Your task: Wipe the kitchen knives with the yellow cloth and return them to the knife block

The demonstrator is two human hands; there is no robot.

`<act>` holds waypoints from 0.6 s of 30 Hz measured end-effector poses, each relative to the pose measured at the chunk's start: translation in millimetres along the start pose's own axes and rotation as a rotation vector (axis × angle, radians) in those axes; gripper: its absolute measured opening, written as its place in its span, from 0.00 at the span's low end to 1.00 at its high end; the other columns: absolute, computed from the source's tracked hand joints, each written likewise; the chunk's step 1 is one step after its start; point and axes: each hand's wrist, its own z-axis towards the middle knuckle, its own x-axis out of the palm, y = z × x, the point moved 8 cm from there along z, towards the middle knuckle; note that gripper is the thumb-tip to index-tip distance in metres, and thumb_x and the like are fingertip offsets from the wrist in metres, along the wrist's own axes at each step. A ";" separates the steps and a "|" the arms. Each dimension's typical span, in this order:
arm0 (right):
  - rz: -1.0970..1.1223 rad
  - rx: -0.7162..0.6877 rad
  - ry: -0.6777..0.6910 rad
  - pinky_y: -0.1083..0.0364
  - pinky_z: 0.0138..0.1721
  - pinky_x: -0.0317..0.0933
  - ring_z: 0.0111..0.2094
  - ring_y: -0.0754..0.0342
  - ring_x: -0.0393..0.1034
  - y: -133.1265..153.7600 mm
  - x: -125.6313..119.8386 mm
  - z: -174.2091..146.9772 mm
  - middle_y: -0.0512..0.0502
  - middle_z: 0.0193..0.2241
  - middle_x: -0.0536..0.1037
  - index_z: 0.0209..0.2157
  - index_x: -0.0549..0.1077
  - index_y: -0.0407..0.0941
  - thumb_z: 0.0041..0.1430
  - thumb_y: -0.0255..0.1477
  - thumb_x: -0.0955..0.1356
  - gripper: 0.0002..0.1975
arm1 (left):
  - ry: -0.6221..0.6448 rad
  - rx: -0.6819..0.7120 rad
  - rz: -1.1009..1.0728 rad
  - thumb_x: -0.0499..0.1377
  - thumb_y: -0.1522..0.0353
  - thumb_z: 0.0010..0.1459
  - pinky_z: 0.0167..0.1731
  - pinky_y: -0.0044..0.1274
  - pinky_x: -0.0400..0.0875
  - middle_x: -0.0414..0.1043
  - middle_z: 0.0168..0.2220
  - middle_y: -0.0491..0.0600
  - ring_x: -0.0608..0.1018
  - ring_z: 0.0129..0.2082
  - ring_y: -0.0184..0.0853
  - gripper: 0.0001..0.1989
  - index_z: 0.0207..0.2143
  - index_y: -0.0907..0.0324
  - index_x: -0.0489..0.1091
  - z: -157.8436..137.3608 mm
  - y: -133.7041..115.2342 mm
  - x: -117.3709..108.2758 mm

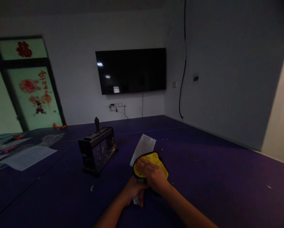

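Note:
My right hand (152,174) lies across a yellow cloth (159,164) with a black border, its fingers bent over it and pressing it down. Underneath, my left hand (133,188) closes around a pale grey-white piece (136,199), whose lower end shows by its fingers. From behind the cloth a flat, pale rectangular piece (144,145) sticks out, tilted away from me. Whether it joins the part in my left hand is hidden by the cloth. To the left stands a black-framed box (98,152) with see-through sides and a black knob on top.
Purple covering spreads over the table (215,177), with small white scraps (92,188) on it. Printed sheets (29,156) and clear plastic (52,138) lie at left. Small orange items (58,126) sit by the far edge. A television (132,71) hangs on the wall behind.

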 end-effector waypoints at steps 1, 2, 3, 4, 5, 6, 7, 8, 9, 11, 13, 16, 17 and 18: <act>0.016 -0.006 0.016 0.53 0.53 0.61 0.53 0.47 0.63 3.7 0.7 1.1 0.47 0.50 0.71 0.46 0.74 0.45 0.53 0.17 0.61 0.21 | -0.016 0.001 0.000 0.57 0.55 0.39 0.10 0.20 0.60 0.59 0.06 0.43 0.65 0.08 0.30 0.17 0.13 0.60 0.62 0.0 0.8 -1.4; 0.029 -0.009 0.037 0.53 0.52 0.61 0.53 0.47 0.63 7.0 1.5 2.3 0.47 0.50 0.72 0.45 0.74 0.45 0.53 0.17 0.62 0.20 | -0.028 0.001 0.002 0.56 0.56 0.40 0.10 0.20 0.59 0.59 0.06 0.44 0.65 0.08 0.30 0.17 0.12 0.59 0.61 0.3 1.9 -2.7; 0.042 -0.012 0.056 0.54 0.52 0.61 0.52 0.47 0.64 10.0 1.9 3.5 0.48 0.50 0.72 0.44 0.75 0.45 0.53 0.18 0.62 0.19 | -0.036 -0.001 0.006 0.56 0.56 0.40 0.10 0.20 0.58 0.58 0.06 0.44 0.65 0.08 0.30 0.17 0.12 0.59 0.60 0.8 3.4 -3.8; 0.058 -0.014 0.070 0.54 0.53 0.61 0.52 0.47 0.64 12.5 1.6 4.8 0.48 0.50 0.72 0.44 0.75 0.45 0.54 0.18 0.62 0.18 | -0.040 -0.003 0.012 0.56 0.56 0.40 0.10 0.20 0.58 0.58 0.06 0.44 0.65 0.08 0.30 0.17 0.11 0.59 0.59 1.6 4.9 -4.7; 0.073 -0.014 0.078 0.54 0.53 0.61 0.53 0.47 0.64 14.2 0.5 6.0 0.48 0.50 0.72 0.44 0.75 0.44 0.54 0.19 0.62 0.18 | -0.041 -0.005 0.018 0.56 0.56 0.40 0.10 0.20 0.57 0.57 0.06 0.44 0.65 0.08 0.30 0.18 0.10 0.59 0.59 2.7 6.5 -5.4; 0.083 -0.016 0.086 0.54 0.53 0.60 0.53 0.47 0.63 15.5 -0.8 7.0 0.48 0.50 0.72 0.44 0.74 0.44 0.55 0.19 0.61 0.18 | -0.039 -0.006 0.024 0.56 0.57 0.40 0.10 0.20 0.57 0.57 0.06 0.44 0.65 0.08 0.30 0.17 0.10 0.59 0.59 3.9 7.8 -5.9; 0.087 -0.019 0.097 0.54 0.54 0.59 0.53 0.48 0.63 16.5 -1.9 7.9 0.48 0.50 0.71 0.45 0.74 0.43 0.56 0.19 0.61 0.18 | -0.037 -0.006 0.030 0.56 0.57 0.40 0.10 0.20 0.57 0.58 0.06 0.44 0.65 0.09 0.30 0.17 0.11 0.59 0.59 5.0 8.7 -6.2; 0.085 -0.024 0.115 0.55 0.55 0.58 0.54 0.49 0.62 17.0 -2.3 8.3 0.48 0.50 0.71 0.46 0.74 0.43 0.56 0.19 0.60 0.19 | -0.034 -0.005 0.035 0.57 0.57 0.41 0.10 0.20 0.58 0.58 0.07 0.44 0.66 0.09 0.31 0.17 0.11 0.59 0.60 6.1 9.2 -6.3; 0.076 -0.030 0.134 0.56 0.55 0.57 0.54 0.50 0.61 17.2 -2.4 8.4 0.48 0.51 0.71 0.47 0.73 0.43 0.56 0.18 0.59 0.20 | -0.030 -0.003 0.040 0.57 0.57 0.41 0.10 0.20 0.58 0.59 0.07 0.44 0.66 0.09 0.31 0.17 0.12 0.59 0.61 7.0 9.2 -6.1; 0.041 -0.039 0.134 0.56 0.55 0.56 0.55 0.51 0.60 15.3 -3.9 7.9 0.48 0.52 0.70 0.49 0.71 0.43 0.55 0.16 0.58 0.22 | -0.020 0.008 0.045 0.57 0.57 0.42 0.11 0.21 0.59 0.60 0.08 0.43 0.66 0.09 0.31 0.15 0.15 0.60 0.62 7.8 7.5 -5.1; 0.008 -0.037 0.086 0.54 0.54 0.59 0.55 0.51 0.60 10.3 -7.0 6.4 0.47 0.52 0.70 0.49 0.71 0.42 0.53 0.16 0.57 0.24 | 0.007 0.016 0.049 0.58 0.57 0.42 0.11 0.22 0.60 0.61 0.09 0.43 0.66 0.09 0.32 0.15 0.18 0.60 0.63 6.9 5.1 -2.4; -0.028 -0.007 0.031 0.50 0.52 0.62 0.55 0.49 0.60 -3.0 -10.1 2.6 0.43 0.52 0.69 0.50 0.70 0.40 0.52 0.15 0.56 0.25 | 0.073 0.013 0.074 0.58 0.55 0.42 0.10 0.21 0.59 0.61 0.08 0.43 0.66 0.08 0.32 0.17 0.16 0.60 0.62 2.9 2.5 3.3; -0.042 0.012 0.017 0.49 0.52 0.62 0.56 0.49 0.59 -8.6 -11.7 1.5 0.43 0.52 0.69 0.50 0.70 0.40 0.53 0.15 0.56 0.25 | 0.095 0.010 0.088 0.58 0.55 0.43 0.09 0.21 0.59 0.60 0.08 0.43 0.66 0.08 0.31 0.18 0.15 0.60 0.62 1.4 2.0 4.9; -0.061 0.036 -0.004 0.49 0.53 0.61 0.57 0.50 0.58 -14.7 -14.5 0.5 0.43 0.53 0.69 0.50 0.69 0.40 0.53 0.15 0.55 0.25 | 0.112 0.008 0.104 0.59 0.56 0.43 0.09 0.20 0.59 0.60 0.08 0.44 0.66 0.08 0.31 0.18 0.14 0.60 0.61 0.0 1.5 6.1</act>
